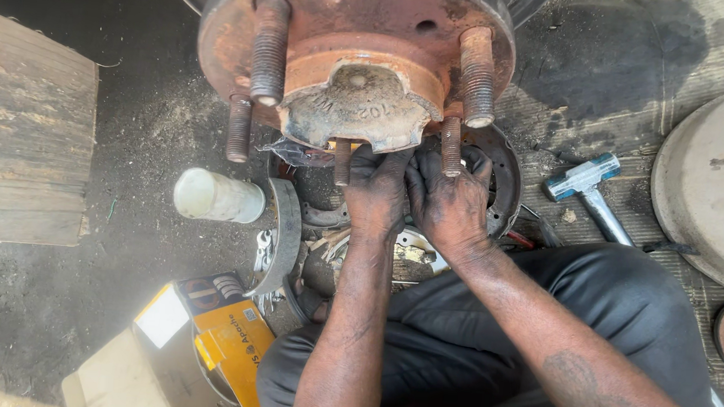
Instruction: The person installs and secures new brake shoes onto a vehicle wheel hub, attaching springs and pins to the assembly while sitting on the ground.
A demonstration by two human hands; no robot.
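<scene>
Both hands reach up under the rusty wheel hub (pixel 356 57), fingers tucked behind its lower edge where they go out of sight. Left hand (pixel 377 194): fingers curled upward against the underside of the hub, just right of a short stud (pixel 342 161); what they pinch, if anything, cannot be told. Right hand (pixel 452 204): pressed side by side against the left, knuckles bent, fingertips hooked over the dark round plate (pixel 506 176) behind the hub; whether it grips something is hidden too. Both hands and forearms black with grease.

Directly above the hands: the hub's worn centre cap (pixel 357 104), with long threaded studs (pixel 269 50) sticking out around it, one stud (pixel 452 146) touching the right hand's index side.

Left of the hands, near: a curved brake shoe (pixel 284 236) standing on edge on the ground, and beyond it a pale plastic bottle (pixel 218 196) lying on its side. Below-left of the wrists: an open yellow cardboard box (pixel 230 344).

Right of the hands, apart: a hammer (pixel 589 185) with a blue-and-white head lying on the ground, handle running toward the person's knee. Farther right, a brake drum (pixel 720 189), pale and spotted, at the frame edge.

Far left: a weathered wooden block (pixel 19 125).

Beneath the forearms: dark trousers (pixel 499 326), the person seated close to the hub.
</scene>
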